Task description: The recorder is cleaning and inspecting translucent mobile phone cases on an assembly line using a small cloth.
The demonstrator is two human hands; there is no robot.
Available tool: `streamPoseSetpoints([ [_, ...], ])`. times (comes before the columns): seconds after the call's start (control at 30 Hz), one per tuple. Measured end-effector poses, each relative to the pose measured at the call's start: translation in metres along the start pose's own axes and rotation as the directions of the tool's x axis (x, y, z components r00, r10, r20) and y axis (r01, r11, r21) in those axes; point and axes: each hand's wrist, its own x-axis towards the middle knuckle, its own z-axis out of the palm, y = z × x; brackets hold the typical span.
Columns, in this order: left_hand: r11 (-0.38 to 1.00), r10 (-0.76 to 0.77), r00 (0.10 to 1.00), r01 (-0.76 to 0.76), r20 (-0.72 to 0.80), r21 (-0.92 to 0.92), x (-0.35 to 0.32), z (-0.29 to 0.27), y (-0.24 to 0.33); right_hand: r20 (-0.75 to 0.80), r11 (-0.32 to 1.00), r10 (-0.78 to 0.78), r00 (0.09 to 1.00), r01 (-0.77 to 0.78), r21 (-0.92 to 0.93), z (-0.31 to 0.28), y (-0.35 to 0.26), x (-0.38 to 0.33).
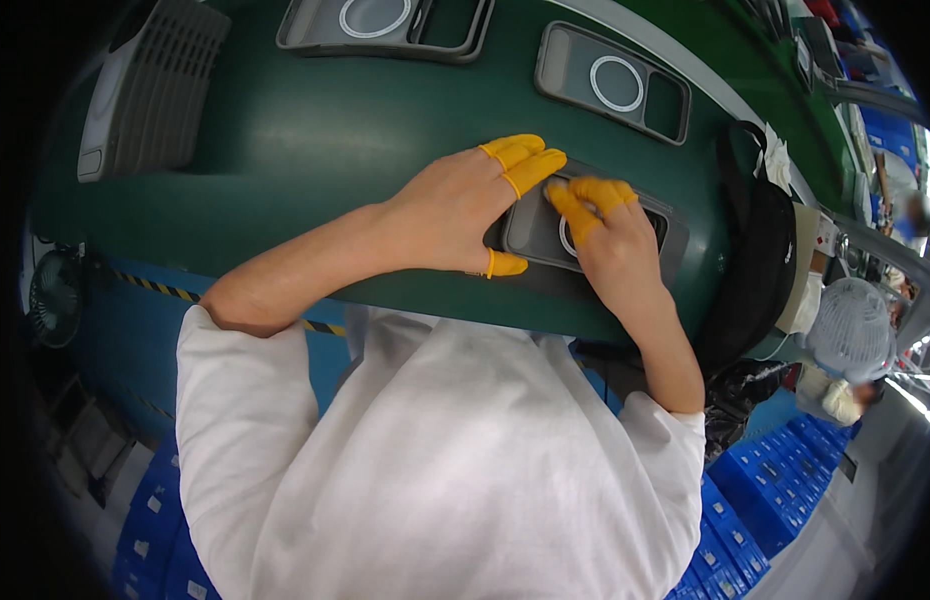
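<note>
A grey rectangular tray [530, 235] with a white ring in it lies on the green conveyor belt [315, 140] right in front of me. My left hand [455, 210], with yellow finger cots, grips the tray's left end, thumb on its near edge and fingers over the top. My right hand [610, 245], also in yellow cots, rests on the tray's middle with fingertips pressing at the white ring, which is mostly hidden.
Two more grey trays with white rings, one [613, 83] at the upper right and another [385, 25] at the top, ride the belt farther off. A grey ribbed unit [150, 85] stands at the left. Blue crates [775, 480] lie below right, by a person in a hair net [853, 330].
</note>
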Motion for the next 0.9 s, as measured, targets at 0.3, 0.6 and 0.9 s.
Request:
streamPoseSetpoints([
  [0.3,0.992,0.075,0.995,-0.069,-0.059,0.106,-0.003,0.002,0.001,-0.204,0.941,0.306,0.930,-0.328,-0.083,-0.020,0.014,-0.050],
  [0.6,0.985,-0.105,0.994,0.104,-0.001,-0.136,-0.006,-0.001,0.037,-0.282,0.256,0.912,0.297,0.123,0.959,0.023,0.028,-0.099],
  [0.9,0.986,-0.103,0.983,0.121,-0.151,0.115,-0.024,0.005,0.034,-0.390,0.743,0.654,0.647,-0.457,0.489,0.001,-0.026,-0.077],
])
